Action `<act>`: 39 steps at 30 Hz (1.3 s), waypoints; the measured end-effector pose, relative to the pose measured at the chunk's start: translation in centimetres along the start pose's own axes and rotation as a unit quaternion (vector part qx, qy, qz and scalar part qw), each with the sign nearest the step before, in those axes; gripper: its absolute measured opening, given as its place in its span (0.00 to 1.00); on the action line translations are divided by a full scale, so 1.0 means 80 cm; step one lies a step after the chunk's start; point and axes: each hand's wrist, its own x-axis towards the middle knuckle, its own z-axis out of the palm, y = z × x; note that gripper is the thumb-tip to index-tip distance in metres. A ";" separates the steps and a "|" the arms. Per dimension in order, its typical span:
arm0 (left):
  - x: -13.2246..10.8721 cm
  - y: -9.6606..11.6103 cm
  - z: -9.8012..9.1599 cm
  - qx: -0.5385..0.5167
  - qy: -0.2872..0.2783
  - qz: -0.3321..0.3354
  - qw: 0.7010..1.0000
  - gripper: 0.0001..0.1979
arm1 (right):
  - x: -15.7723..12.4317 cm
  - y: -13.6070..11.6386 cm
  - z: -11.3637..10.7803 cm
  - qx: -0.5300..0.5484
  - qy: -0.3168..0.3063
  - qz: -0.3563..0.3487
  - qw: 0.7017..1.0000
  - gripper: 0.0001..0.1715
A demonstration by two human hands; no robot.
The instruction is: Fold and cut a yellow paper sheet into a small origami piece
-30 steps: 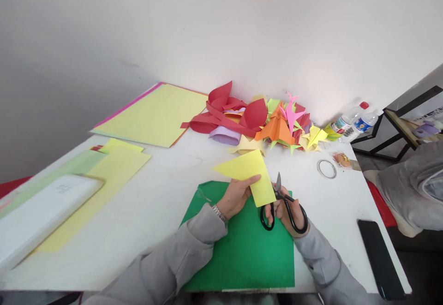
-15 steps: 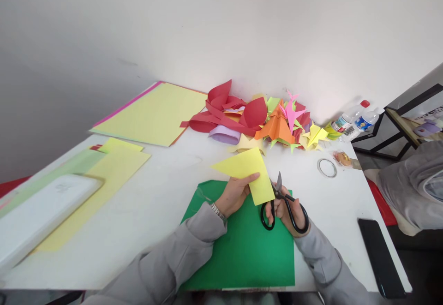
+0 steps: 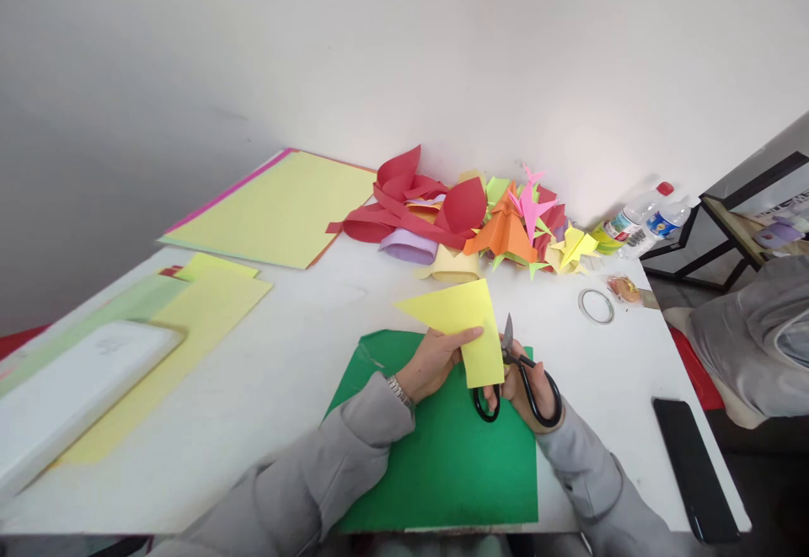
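Where left fingers (image 3: 464,338) pinch, yellow paper (image 3: 475,308) lies between them.

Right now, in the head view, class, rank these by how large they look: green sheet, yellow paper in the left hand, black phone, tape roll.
1. Green sheet, largest even though partly covered
2. Yellow paper in the left hand and black phone: too alike to rank
3. Tape roll
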 end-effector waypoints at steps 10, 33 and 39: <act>0.002 -0.001 -0.001 -0.013 0.005 0.009 1.000 0.16 | 0.000 -0.001 0.001 0.003 0.013 -0.005 1.000 0.47; 0.006 -0.003 -0.007 -0.015 0.031 0.013 0.999 0.16 | 0.001 -0.005 -0.002 -0.008 -0.005 -0.013 1.000 0.49; 0.009 -0.003 -0.011 -0.019 0.029 0.029 0.999 0.16 | 0.000 -0.005 -0.003 0.019 -0.015 -0.012 1.000 0.39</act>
